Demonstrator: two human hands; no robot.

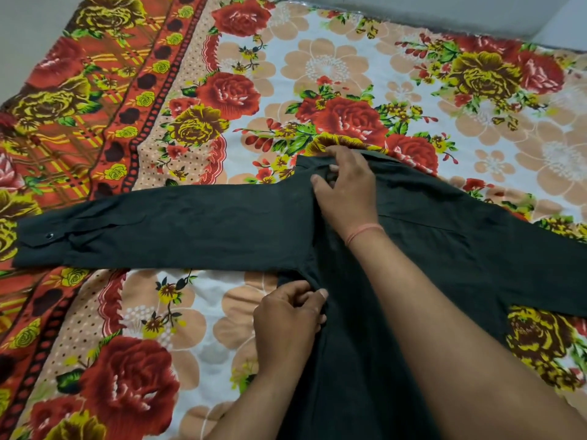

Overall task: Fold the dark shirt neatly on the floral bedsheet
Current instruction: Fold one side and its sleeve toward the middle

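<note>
the dark shirt (pixel 428 249) lies spread on the floral bedsheet (pixel 317 65) under both grips. the right grip (pixel 344 185) pinches cloth just below the collar (pixel 381 160). the left grip (pixel 290 312), fingers curled, pinches the side edge beneath the sleeve (pixel 158 223), which stretches away to its left.

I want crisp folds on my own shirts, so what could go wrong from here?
1. The left hand pinches a bunch of the dark shirt below the outstretched sleeve; a tug could drag the body askew.
2. That sleeve is creased near its cuff; folding it in now would likely press the wrinkles in.
3. The right hand grips by the collar; the other sleeve runs out of view, so it may lie twisted.
</note>
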